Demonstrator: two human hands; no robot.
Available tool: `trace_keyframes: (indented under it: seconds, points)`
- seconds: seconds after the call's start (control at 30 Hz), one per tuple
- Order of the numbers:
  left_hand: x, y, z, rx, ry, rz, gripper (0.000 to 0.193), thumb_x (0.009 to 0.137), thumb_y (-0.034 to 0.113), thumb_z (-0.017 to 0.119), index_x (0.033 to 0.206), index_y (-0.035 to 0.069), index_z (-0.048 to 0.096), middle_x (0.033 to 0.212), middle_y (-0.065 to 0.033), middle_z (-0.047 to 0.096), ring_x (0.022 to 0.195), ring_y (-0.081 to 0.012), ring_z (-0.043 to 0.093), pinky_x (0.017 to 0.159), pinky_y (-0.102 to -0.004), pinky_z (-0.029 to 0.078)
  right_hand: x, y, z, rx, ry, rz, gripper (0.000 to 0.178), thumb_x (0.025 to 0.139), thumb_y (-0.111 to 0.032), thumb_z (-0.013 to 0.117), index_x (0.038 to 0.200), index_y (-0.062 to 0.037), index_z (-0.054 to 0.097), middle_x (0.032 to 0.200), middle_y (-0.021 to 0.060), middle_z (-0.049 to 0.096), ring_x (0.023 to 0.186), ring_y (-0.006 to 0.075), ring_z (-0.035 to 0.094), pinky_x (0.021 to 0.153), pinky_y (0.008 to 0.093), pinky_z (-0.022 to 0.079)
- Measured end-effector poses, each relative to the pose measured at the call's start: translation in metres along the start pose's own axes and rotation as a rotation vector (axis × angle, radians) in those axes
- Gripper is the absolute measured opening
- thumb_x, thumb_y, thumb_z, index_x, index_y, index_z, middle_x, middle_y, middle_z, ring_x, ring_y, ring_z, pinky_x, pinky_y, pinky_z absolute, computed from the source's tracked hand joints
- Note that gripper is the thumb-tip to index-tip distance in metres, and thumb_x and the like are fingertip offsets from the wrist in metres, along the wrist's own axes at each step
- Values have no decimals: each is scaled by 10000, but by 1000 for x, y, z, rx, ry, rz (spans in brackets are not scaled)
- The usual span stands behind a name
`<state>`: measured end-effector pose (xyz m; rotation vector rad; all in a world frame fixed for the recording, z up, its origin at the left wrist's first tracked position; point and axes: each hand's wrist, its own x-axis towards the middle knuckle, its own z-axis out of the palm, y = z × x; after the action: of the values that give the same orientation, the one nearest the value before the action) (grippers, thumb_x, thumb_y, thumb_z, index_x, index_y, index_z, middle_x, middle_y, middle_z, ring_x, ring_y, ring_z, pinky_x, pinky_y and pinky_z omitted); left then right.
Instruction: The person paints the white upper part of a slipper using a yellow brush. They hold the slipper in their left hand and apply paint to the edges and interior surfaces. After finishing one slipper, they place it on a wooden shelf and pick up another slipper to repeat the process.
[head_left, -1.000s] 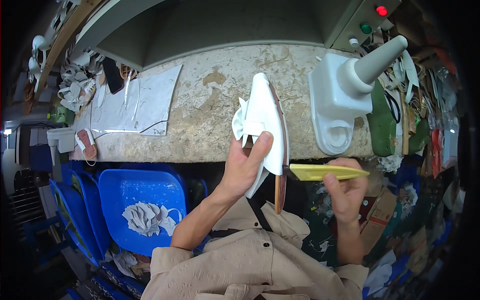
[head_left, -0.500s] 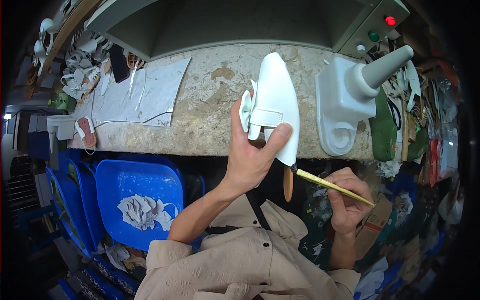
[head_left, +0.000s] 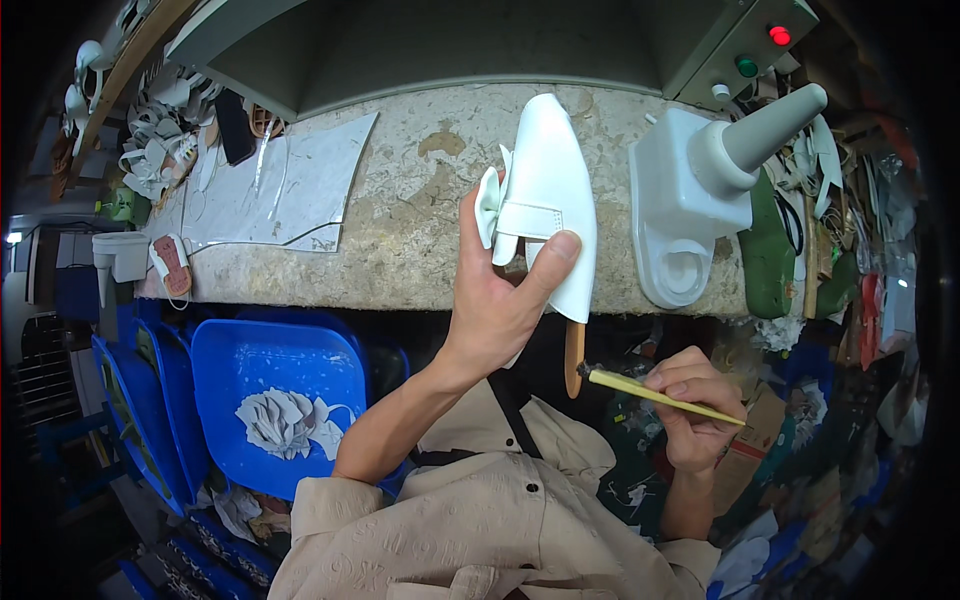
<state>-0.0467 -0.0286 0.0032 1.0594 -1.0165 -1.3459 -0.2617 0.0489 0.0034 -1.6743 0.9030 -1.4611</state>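
Note:
My left hand [head_left: 508,285] is closed round a white shoe [head_left: 560,185], its thumb pressed on the near part. The shoe stands out over the bench edge, toe pointing away from me. A stitched strap and a white bow [head_left: 488,205] are on its left side, and a tan insole strip [head_left: 574,360] sticks out at the near end. In my right hand [head_left: 697,405] is a thin brush [head_left: 660,396] with a yellow handle. Its dark tip lies beside the insole strip; whether they touch I cannot tell.
A white bottle [head_left: 690,200] with a grey cone spout stands right on the worn bench [head_left: 400,270]. A grey hooded machine [head_left: 450,60] is behind. Blue tubs sit below left, one tub [head_left: 215,400] holding white pieces. At the bench's left lie a clear sheet [head_left: 270,190] and a phone [head_left: 235,128].
The brush tip has moved down, away from the shoe's near end to beside the insole strip. My left hand and the shoe have shifted slightly up and left.

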Motion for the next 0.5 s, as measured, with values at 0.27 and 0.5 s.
trace_keyframes:
  seconds: [0.27,0.5]
  points:
    - [8,-4,-1,4,12,-82,656,939,225,672,1391,-19,264,1157,-125,550,1020,-158,587,859,-305,520,1,5,4,93,103,93,202,803,52,722,967,20,608,799,164,679,720,241,653,646,328,500]
    - [19,-12,3,-19,69,-90,640,937,284,672,1356,-19,295,1134,-116,562,984,-146,602,851,-298,511,-3,4,7,196,260,228,209,850,50,647,1041,32,563,846,131,621,793,190,582,702,294,459]
